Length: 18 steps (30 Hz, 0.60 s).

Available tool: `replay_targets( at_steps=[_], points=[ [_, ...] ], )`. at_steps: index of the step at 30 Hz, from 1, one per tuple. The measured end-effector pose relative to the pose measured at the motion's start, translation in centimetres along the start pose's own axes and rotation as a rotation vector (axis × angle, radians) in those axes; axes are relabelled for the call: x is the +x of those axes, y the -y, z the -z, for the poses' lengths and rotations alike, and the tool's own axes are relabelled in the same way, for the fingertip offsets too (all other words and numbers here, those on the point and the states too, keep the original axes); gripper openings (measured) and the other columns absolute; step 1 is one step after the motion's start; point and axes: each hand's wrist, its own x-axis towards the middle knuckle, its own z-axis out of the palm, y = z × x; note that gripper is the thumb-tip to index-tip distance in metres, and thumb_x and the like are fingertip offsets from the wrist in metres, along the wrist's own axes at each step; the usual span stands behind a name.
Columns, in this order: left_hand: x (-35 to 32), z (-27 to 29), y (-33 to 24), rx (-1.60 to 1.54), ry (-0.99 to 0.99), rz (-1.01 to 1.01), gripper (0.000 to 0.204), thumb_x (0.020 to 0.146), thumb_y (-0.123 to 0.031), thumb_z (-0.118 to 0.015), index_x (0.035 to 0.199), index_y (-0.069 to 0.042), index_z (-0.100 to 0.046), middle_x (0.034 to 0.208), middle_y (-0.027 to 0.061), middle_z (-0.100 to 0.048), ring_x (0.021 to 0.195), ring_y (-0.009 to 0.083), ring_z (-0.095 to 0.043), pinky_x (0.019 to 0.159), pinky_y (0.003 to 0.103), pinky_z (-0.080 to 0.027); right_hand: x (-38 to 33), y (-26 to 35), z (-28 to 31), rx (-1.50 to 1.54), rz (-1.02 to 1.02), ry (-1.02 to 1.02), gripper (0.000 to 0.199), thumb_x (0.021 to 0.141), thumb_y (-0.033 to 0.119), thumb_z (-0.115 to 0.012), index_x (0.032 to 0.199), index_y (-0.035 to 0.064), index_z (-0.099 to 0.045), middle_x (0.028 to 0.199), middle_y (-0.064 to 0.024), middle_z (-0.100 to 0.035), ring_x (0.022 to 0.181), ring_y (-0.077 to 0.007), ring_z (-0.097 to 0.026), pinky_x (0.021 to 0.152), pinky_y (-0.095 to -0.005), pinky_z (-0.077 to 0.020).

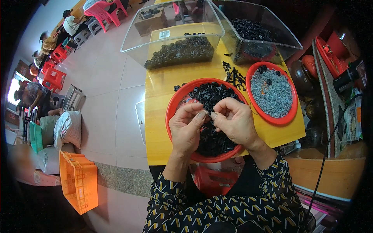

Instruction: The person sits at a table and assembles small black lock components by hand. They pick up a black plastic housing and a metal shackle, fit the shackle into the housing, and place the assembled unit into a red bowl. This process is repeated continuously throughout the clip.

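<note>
My left hand (187,128) and my right hand (237,123) meet over a red round tray (170,112) filled with small black plastic pieces (213,95). Thumb and forefinger of each hand are pinched together, tip to tip with the other hand. A small dark piece shows at the right fingertips. What the left fingertips grip is too small to make out. To the right, a second red round tray (294,101) holds a heap of silvery screws (272,93) with a few black pieces on top.
Two clear plastic bins (173,37) (272,37) of black parts stand at the table's far side. Black bolt-like pieces (235,77) lie loose on the yellow table (157,136). An orange crate (79,182) and white sacks (68,130) are on the floor left. Other people sit far left.
</note>
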Motion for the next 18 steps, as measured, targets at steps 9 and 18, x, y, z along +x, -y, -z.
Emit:
replay_targets(
  at_steps=[9,18],
  points=[
    [-0.15,-0.24,0.00,0.156,-0.021,-0.073,0.015,0.078,0.003,-0.059,0.093,0.002,-0.058,0.083,0.0051,-0.060,0.073,0.0104,-0.057,0.067,0.022,-0.048,-0.05,-0.42,0.03,-0.075,-0.009,-0.003,0.008,0.076,0.006,-0.060,0.078,-0.0007,-0.056,0.065,-0.0019,-0.057,0.060,-0.0054,-0.053,0.053,-0.0227,-0.0442],
    [-0.43,0.09,-0.68,0.513,0.019,-0.165,0.011,0.076,0.006,-0.059,0.087,0.001,-0.061,0.077,0.0029,-0.060,0.069,0.0087,-0.055,0.062,0.020,-0.045,-0.02,-0.45,0.11,-0.042,-0.053,0.083,0.006,0.077,0.005,-0.058,0.078,-0.0008,-0.056,0.061,-0.0025,-0.056,0.053,-0.0063,-0.054,0.046,-0.0218,-0.0443]
  ],
)
